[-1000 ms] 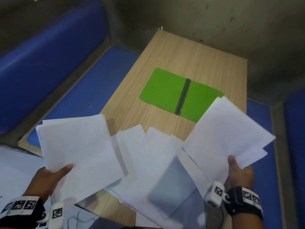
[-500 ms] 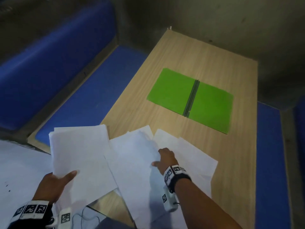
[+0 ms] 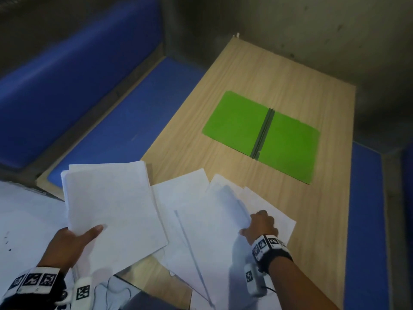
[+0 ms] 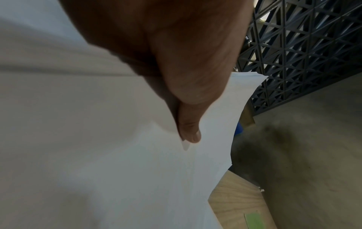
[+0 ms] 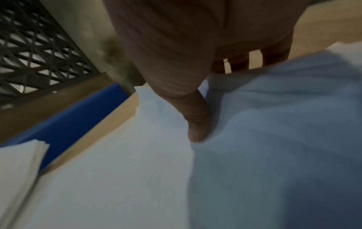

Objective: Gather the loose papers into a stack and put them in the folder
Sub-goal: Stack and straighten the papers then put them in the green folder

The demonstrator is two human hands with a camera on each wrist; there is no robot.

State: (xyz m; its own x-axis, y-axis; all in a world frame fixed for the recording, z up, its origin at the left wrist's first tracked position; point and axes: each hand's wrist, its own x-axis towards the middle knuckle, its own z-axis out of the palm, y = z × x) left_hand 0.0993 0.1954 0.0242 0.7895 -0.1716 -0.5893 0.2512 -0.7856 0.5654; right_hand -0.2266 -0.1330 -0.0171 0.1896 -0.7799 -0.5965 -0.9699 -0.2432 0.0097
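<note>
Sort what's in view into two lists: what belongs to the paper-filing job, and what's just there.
Part of the job:
- paper stack, held in the left hand
- loose papers spread on the table, one gripped by the right hand
- green folder, lying open

Just there:
- wooden table
- blue bench seat
- dark lattice panel

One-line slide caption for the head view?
Left hand holds a paper stack; right hand lifts loose sheets near open green folder.

right hand (image 3: 260,225) now further right, apparently lifting a loose sheet (image 3: 225,198) edge off the table
</note>
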